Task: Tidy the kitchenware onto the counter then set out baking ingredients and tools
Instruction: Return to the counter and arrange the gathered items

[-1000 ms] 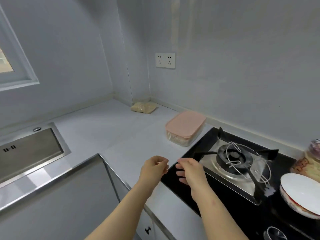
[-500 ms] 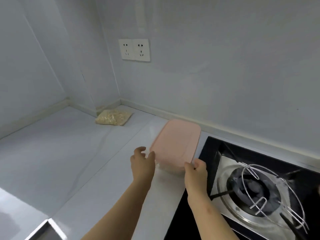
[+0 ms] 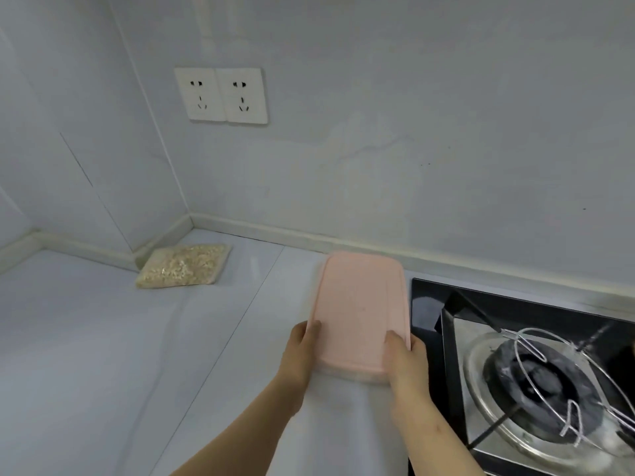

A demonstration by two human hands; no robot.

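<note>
Pink-lidded container [image 3: 360, 310] sits on the pale counter [image 3: 103, 355], its right edge just beside the black gas hob [image 3: 522, 355]. Both hands grasp its near end: left hand [image 3: 300, 352] on the left corner, right hand [image 3: 405, 362] on the right, thumbs on the lid. Left of the container, well apart in the wall corner, lies a bag of grain [image 3: 184, 266]. This looks like setting out ingredients; the next move probably calls for a level two-handed lift or slide away from the hob.
</note>
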